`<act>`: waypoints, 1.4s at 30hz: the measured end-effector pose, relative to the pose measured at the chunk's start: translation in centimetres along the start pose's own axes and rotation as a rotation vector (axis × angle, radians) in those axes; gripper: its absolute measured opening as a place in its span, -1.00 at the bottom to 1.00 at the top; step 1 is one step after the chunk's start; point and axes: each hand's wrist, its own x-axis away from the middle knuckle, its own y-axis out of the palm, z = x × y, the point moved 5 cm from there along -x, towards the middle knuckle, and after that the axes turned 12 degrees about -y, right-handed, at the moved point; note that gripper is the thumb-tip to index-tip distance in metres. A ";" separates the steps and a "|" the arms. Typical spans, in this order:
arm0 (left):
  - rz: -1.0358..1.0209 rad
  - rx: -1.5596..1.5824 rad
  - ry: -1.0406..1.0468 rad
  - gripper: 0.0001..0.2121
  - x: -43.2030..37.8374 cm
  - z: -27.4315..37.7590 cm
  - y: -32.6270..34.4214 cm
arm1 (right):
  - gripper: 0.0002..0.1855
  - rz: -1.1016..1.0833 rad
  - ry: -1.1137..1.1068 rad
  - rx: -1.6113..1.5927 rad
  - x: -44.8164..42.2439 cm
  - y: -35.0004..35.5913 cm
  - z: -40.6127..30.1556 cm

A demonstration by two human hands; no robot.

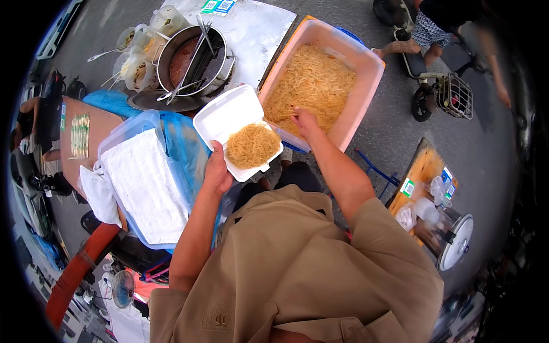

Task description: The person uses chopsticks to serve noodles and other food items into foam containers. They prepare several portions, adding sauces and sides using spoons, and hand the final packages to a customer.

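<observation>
My left hand (218, 172) grips the side of an open white foam takeaway box (229, 105), whose lid is folded back. A mound of thin fried noodles (253, 145) fills its base. Over the big plastic tub (364, 81), my right hand (305, 122) is closed around what look like thin wooden chopsticks (286, 113), their tips among the noodles (315, 73) inside. The box's right corner comes close to the tub's near-left edge. Whether the two touch is hard to tell.
Left of the tub stands a divided metal pot (188, 55) with ladles and tongs, beside several plastic cups of condiments (141, 75). A white cloth (146, 184) covers a clear bin at left. Rightward are a wooden board (411, 176) with bags and a person on a scooter (422, 55).
</observation>
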 end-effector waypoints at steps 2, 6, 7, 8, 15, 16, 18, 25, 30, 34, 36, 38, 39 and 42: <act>0.007 0.000 0.009 -0.17 0.3 0.0 0.0 | -0.88 0.077 0.072 -0.089 0.3 -0.4 0.4; 0.018 0.003 0.043 -0.18 0.4 -0.1 -0.4 | -0.84 0.003 0.207 -0.385 0.7 -2.8 0.5; 0.013 0.005 0.042 -0.18 0.3 -0.1 -0.4 | -0.86 -0.029 0.202 -0.447 1.1 -3.0 0.2; 0.012 0.009 0.037 -0.19 0.2 -0.2 -0.5 | -0.86 -0.027 0.197 -0.447 1.6 -3.6 0.0; -0.017 -0.009 0.020 -0.20 -0.5 0.1 -0.4 | -0.86 -0.101 0.096 -0.573 5.4 -6.3 -5.6; -0.023 -0.004 0.022 -0.20 -0.6 0.2 -0.1 | -0.87 -0.118 0.068 -0.570 5.9 -6.6 -6.9; -0.020 -0.021 0.021 -0.20 -0.7 0.4 0.4 | -0.87 -0.145 0.010 -0.532 7.0 -7.3 -9.8; -0.095 0.009 0.029 -0.21 -3.8 -0.4 0.1 | -0.86 -0.354 -0.190 -0.351 13.9 -5.7 -19.8; -0.137 0.015 -0.035 -0.21 -4.6 -0.4 2.0 | -0.85 -0.462 -0.483 -0.039 22.9 -2.1 -26.2; -0.271 0.040 -0.070 -0.20 -5.3 -0.5 3.7 | -0.84 -0.738 -1.099 0.804 31.8 3.0 -29.7; -0.320 0.065 -0.087 -0.19 -6.0 -0.8 4.3 | -0.84 -0.834 -1.138 0.876 34.0 5.0 -28.6; -0.354 0.076 -0.096 -0.17 -6.5 -1.0 5.0 | -0.83 -0.936 -1.172 0.941 34.8 6.6 -27.4; -0.355 0.083 -0.093 -0.17 -6.9 -1.0 4.8 | -0.84 -0.984 -1.225 1.009 35.0 7.3 -26.8; -0.408 0.127 -0.123 -0.14 -7.7 -1.4 4.7 | -0.84 -0.962 -1.239 1.039 35.8 7.6 -27.2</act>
